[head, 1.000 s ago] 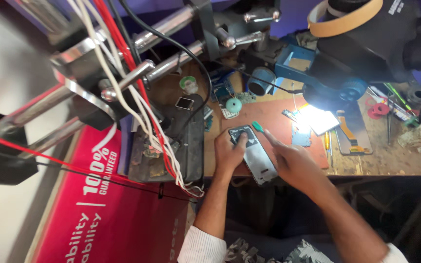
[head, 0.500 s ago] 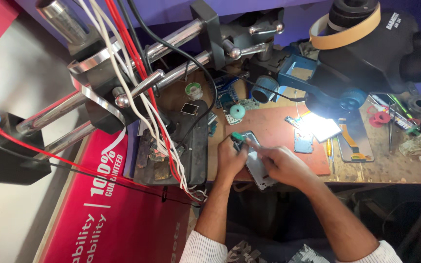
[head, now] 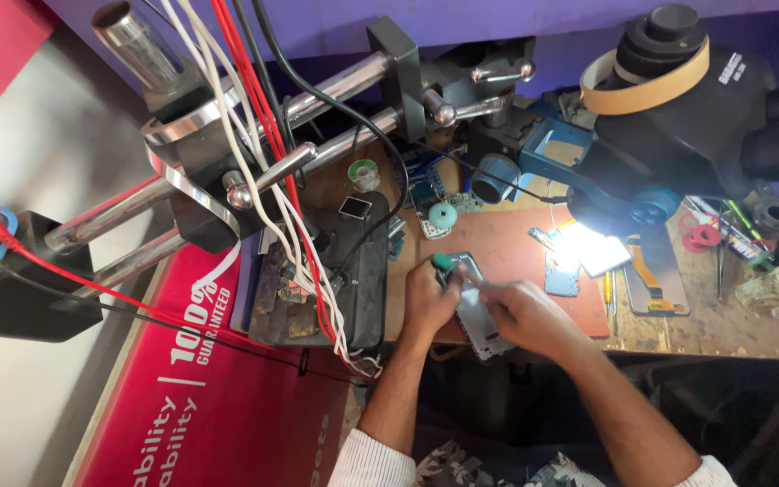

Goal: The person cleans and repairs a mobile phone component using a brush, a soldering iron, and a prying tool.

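Observation:
An opened phone body lies on the reddish work mat at the bench's front edge. My left hand grips the phone's left side and steadies it. My right hand rests over the phone's right part and holds a thin tool with a green handle, its tip against the phone's upper end. The lower part of the phone is hidden under my right hand.
A black stereo microscope with a lit lamp hangs over the mat's right side, on chrome arms. Loose phone parts, a solder spool and tweezers lie around. A black meter with red lead stands at left.
The view has tilted and shifted, so bench and microscope sit lower and further right. My hands stay on the phone, with the green tool now at its upper end.

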